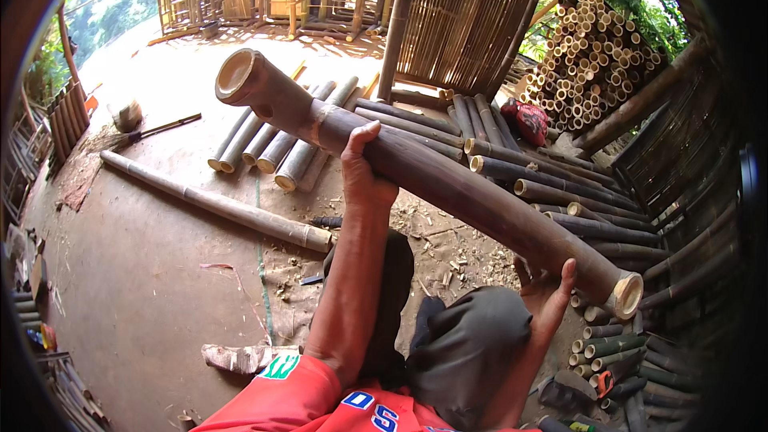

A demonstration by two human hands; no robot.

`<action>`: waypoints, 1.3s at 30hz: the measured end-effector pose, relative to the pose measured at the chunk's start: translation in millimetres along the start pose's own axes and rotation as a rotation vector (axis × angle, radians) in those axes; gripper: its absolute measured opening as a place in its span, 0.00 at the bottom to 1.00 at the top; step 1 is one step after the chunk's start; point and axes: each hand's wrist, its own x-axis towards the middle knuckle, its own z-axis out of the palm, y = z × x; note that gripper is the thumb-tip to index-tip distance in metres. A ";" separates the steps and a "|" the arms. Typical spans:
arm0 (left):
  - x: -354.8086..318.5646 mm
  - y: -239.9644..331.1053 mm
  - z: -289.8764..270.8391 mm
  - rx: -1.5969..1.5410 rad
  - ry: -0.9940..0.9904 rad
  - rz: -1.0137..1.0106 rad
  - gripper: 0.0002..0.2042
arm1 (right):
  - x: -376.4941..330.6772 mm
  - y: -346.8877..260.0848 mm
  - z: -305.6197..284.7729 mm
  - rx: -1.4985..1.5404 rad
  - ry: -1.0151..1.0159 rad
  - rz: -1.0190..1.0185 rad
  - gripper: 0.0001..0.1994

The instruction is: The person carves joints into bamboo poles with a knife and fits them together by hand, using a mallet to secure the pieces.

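A thick, dark brown bamboo pole (456,190) slants across the view in front of me, its upper left end raised and its other end at lower right. Both ends show pale cut faces, and a dark notch or hole shows near the upper left end. My left hand (366,172) is closed round the pole left of its middle, thumb on the near side and fingers hidden behind. Near the lower right end, my right hand (550,302) holds the pole from below, thumb up along its side. My dark-trousered knee (472,344) is bent below it.
A long bamboo pole (216,204) lies on the floor at left, beyond a short log (240,358). Cut poles (292,164) lie ahead, with more (576,184) at right. Wood chips (456,260) litter the ground. An orange-handled tool (605,385) lies lower right; stacked bamboo (592,64) rises behind.
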 end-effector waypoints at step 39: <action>-379.1 277.8 29.9 0.137 0.087 1.451 0.11 | -34.6 186.7 312.6 0.465 -1.062 0.648 0.34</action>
